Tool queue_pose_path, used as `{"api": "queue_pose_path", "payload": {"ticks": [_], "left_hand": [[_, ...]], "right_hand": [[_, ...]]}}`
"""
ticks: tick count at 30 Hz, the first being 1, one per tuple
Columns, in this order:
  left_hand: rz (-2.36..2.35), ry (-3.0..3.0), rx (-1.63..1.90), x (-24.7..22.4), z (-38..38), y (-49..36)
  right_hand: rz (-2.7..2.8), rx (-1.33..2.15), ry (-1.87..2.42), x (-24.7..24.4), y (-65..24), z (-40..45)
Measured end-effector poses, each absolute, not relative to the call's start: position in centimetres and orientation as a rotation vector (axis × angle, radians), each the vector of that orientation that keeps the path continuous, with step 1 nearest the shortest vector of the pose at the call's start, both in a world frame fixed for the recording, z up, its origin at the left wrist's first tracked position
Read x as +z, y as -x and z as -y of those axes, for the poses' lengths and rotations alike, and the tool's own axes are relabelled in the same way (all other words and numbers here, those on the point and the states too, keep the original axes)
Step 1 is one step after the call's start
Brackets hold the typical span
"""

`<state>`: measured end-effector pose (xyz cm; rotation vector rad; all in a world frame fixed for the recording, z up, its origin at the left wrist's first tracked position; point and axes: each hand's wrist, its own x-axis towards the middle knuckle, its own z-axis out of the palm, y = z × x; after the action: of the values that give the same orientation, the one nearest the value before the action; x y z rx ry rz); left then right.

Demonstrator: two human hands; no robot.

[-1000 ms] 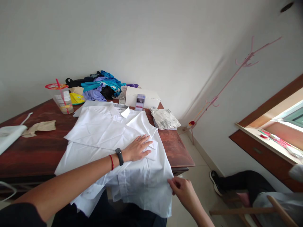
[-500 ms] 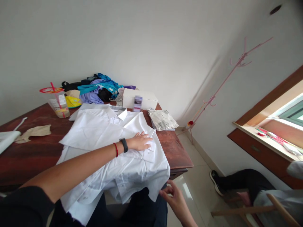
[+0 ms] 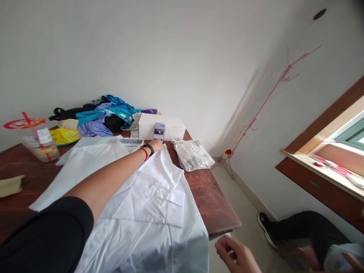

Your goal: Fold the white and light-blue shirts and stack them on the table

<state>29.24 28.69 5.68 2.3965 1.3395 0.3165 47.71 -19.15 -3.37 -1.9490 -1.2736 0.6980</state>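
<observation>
A white collared shirt [image 3: 125, 197] lies spread over the table and hangs over its front edge; a folded-over sleeve with its cuff [image 3: 174, 214] rests on top. My left hand [image 3: 157, 144] reaches across the shirt to its far shoulder, right by the lower end of a phone [image 3: 159, 132]. Its fingers are mostly hidden, so whether it touches the phone or grips cloth is unclear. My right hand [image 3: 236, 254] hovers beyond the table's front right corner, apart from the shirt, fingers curled in with nothing visible in them.
The phone leans on a white box [image 3: 174, 127]. Folded patterned cloth [image 3: 195, 155] lies right of it. Piled clothes [image 3: 108, 113], a yellow packet [image 3: 64, 136] and a plastic cup with straw [image 3: 42, 146] stand left. A pink coat rack [image 3: 267, 98] and a seated person's leg [image 3: 301, 227] are to the right.
My left hand has moved from the sleeve near the cuff to the shirt's far shoulder by the phone. My right hand has shifted right and down, away from the hem. The view has moved closer.
</observation>
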Motion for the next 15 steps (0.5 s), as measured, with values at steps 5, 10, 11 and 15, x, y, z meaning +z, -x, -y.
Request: {"api": "queue_pose_path", "payload": {"ticks": [5, 10, 11, 15], "left_hand": [[-1.284, -2.344, 0.344, 3.5, -31.2, -30.0], [-1.242, -2.263, 0.504, 1.8, -32.7, -30.3], [-1.234, -2.245, 0.553, 1.4, -32.9, -30.2], [-1.168, -2.173, 0.805, 0.1, -33.0, -29.9]], "right_hand": [[1.323, 0.670, 1.837, 2.0, -48.6, 9.4], [1.282, 0.782, 1.834, 1.7, -47.8, -0.7], [1.284, 0.788, 1.861, 1.5, -47.7, -1.9], [1.254, 0.738, 1.990, 0.8, -47.2, -4.7]]}}
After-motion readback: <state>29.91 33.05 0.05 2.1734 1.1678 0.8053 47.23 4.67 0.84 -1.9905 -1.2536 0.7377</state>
